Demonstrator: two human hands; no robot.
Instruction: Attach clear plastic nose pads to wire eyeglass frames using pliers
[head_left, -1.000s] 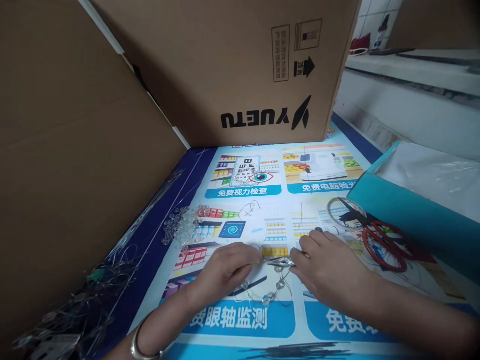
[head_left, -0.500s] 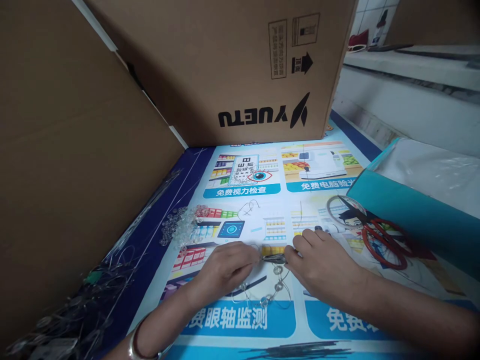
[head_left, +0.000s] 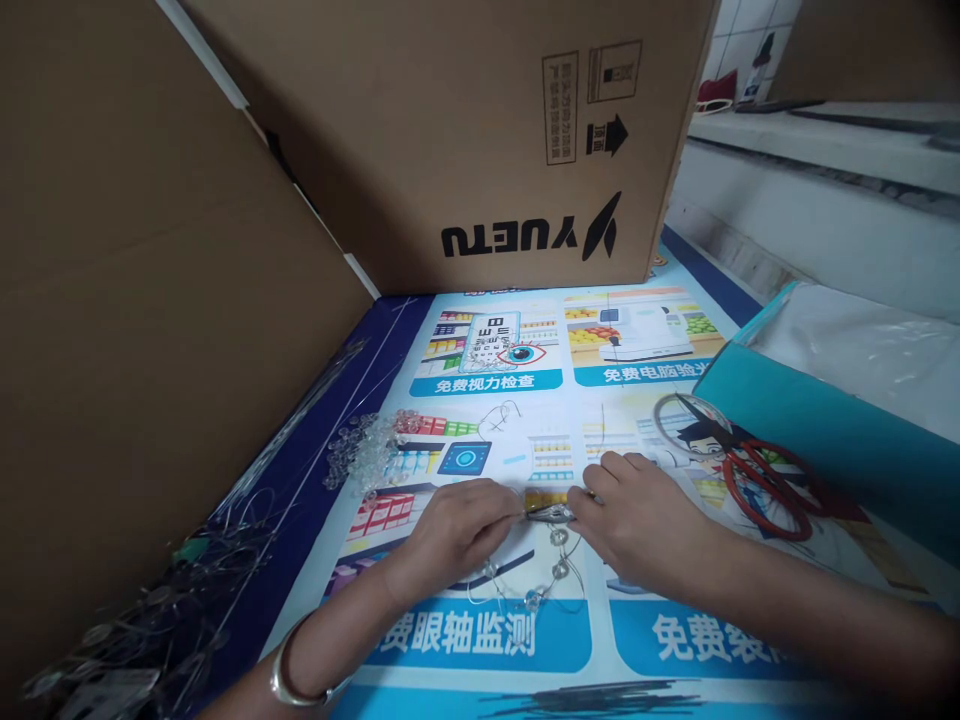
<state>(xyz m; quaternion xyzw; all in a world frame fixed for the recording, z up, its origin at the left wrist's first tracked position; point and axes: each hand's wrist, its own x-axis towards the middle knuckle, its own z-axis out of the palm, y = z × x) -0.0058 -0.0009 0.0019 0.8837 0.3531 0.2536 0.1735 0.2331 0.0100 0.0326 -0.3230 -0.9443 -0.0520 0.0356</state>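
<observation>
Head view: clear-beaded wire (head_left: 559,568) thin, loosely curved (pliers (head_left: 553,514) silvery).

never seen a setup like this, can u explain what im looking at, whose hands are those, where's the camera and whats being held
There's no robot here: these are one person's bare hands, seen from a camera worn on the head, looking forward and down. The right hand grips small metal pliers. The left hand pinches right by their tip; exactly what it holds is too small to tell. Just below hangs or lies a loop of beaded wire. On the printed table cover are a pile of clear beads, red-handled scissors and thin dark strips. A teal box sits to the right, and cardboard stands behind.
</observation>
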